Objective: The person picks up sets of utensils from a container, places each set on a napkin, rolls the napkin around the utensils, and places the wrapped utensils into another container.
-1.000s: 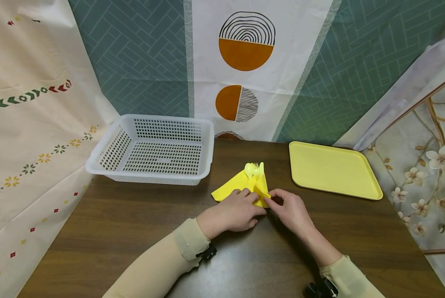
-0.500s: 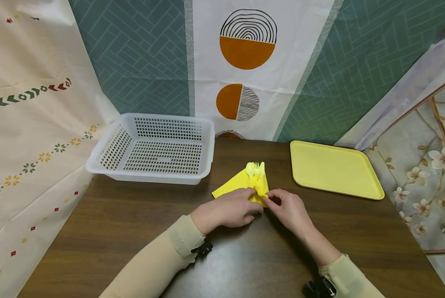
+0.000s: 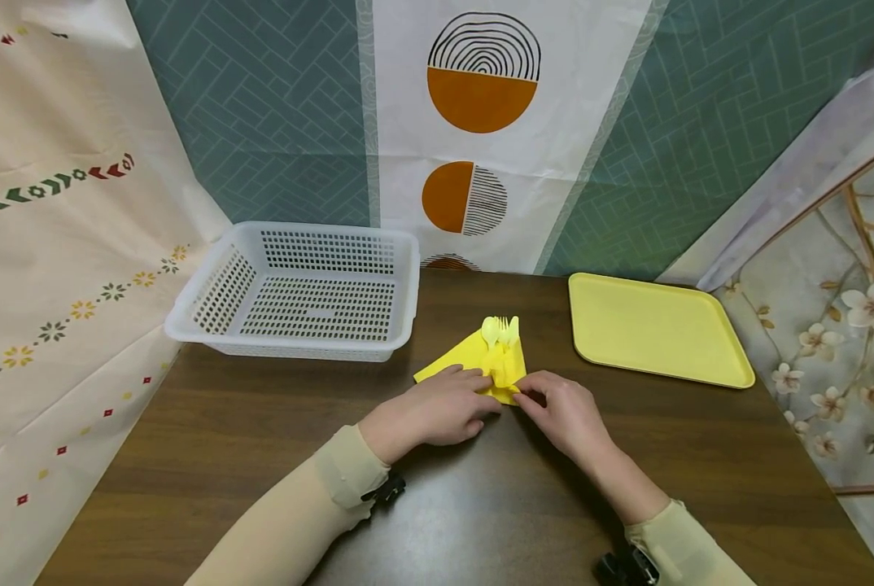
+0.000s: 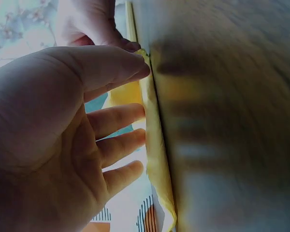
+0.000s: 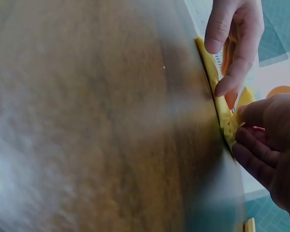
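Observation:
A folded yellow napkin (image 3: 466, 352) lies on the table with a yellow plastic spoon (image 3: 490, 331), fork (image 3: 504, 331) and knife (image 3: 513, 329) side by side on it, their heads pointing away from me. My left hand (image 3: 440, 407) rests its fingertips on the napkin's near left part; in the left wrist view the fingers (image 4: 117, 120) are nearly straight and spread. My right hand (image 3: 565, 413) pinches the napkin's near right fold between thumb and fingertips, as the right wrist view also shows. The handles' lower ends are covered by the fold and my fingers.
On the left at the back stands a white perforated plastic basket (image 3: 290, 348). A shallow yellow tray (image 3: 660, 330) lies at the back right of the dark wooden table (image 3: 481, 505). Patterned cloths hang behind and at both sides.
My left hand has slid left and slightly back along the napkin, uncovering more of it. The right hand's pinched fold has moved a little to the left, over the cutlery.

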Demonstrator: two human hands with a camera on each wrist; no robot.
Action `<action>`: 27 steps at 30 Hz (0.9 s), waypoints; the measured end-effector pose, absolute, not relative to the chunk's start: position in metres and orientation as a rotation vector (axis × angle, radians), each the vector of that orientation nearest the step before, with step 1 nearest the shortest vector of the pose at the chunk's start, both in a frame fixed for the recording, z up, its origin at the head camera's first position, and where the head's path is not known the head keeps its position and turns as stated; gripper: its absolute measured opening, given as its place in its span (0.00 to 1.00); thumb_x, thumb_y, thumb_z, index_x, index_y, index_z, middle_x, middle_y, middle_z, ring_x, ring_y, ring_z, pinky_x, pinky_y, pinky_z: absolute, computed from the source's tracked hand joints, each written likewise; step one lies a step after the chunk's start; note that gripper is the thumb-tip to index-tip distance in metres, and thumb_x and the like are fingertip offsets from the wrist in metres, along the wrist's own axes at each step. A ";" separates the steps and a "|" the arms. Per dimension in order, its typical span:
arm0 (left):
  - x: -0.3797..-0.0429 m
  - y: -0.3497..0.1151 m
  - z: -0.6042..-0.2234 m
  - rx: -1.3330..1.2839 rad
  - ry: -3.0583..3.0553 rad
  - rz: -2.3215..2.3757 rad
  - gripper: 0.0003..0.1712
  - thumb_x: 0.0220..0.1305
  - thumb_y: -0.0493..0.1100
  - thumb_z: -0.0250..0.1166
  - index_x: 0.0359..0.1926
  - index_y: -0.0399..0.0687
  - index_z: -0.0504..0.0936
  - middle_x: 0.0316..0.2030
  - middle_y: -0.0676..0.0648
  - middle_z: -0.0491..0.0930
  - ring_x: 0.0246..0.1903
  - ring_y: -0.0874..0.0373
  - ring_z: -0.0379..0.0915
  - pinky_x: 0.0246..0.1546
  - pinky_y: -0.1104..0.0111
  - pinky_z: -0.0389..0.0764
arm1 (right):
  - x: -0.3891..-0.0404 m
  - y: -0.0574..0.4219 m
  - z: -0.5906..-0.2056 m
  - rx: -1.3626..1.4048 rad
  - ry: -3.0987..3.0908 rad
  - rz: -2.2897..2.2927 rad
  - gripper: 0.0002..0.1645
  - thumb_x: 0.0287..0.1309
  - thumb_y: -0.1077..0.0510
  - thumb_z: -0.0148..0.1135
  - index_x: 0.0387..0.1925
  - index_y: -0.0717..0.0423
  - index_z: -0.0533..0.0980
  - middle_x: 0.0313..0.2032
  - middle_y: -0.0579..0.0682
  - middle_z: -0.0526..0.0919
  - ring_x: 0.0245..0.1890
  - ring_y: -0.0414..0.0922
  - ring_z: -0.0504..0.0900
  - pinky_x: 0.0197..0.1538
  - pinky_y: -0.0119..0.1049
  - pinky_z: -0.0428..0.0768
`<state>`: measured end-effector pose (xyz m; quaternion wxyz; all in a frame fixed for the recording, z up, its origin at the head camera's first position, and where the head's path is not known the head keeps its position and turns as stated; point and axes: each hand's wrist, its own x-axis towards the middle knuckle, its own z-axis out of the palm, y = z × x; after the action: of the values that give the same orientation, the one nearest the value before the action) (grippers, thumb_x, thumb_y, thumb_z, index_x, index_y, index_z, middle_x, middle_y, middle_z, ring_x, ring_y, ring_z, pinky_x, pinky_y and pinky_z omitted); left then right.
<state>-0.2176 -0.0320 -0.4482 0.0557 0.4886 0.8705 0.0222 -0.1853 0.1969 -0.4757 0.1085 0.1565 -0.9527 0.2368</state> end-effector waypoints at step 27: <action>-0.218 -0.048 -0.443 1.410 2.546 0.099 0.24 0.70 0.50 0.63 0.66 0.62 0.77 0.68 0.51 0.71 0.70 0.53 0.62 0.71 0.54 0.57 | -0.188 0.184 -0.475 0.767 -2.689 0.431 0.12 0.52 0.62 0.76 0.29 0.47 0.78 0.35 0.40 0.75 0.30 0.38 0.72 0.36 0.34 0.77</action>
<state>-0.2182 -0.0480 -0.4426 0.1144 0.4811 0.8685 0.0339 -0.1876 0.1838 -0.4754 0.1555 0.2680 -0.9388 0.1504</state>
